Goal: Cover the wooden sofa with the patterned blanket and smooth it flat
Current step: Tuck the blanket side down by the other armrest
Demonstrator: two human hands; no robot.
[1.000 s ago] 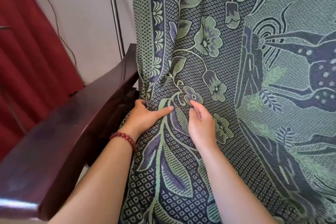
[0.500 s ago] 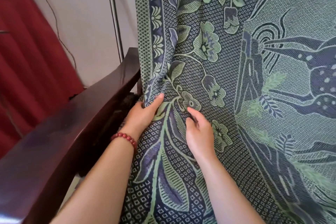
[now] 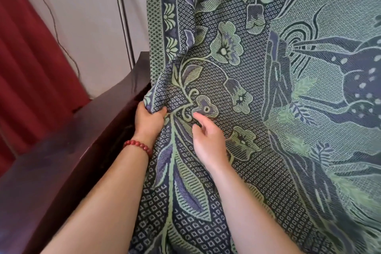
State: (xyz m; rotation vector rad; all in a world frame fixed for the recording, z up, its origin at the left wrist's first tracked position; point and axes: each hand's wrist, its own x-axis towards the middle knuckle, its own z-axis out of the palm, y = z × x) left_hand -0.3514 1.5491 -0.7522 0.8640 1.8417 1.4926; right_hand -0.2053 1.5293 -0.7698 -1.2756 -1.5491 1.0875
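Note:
The green and blue patterned blanket hangs over the sofa's back and seat, filling the right of the head view. The dark wooden sofa armrest runs along the left. My left hand, with a red bead bracelet on its wrist, grips a bunched fold of the blanket's left edge beside the armrest. My right hand lies on the blanket just right of it, fingers loosely bent, fingertips touching the cloth near a flower motif. Creases run up from the gripped fold.
A metal pole with a green handle leans on the white wall behind the armrest. A red curtain hangs at the left, with a thin cord on the wall beside it.
My left hand has gone from lying on the cloth with thumb out to gripping a bunched fold at the edge by the armrest. My right hand stayed close, its fingers now more bent.

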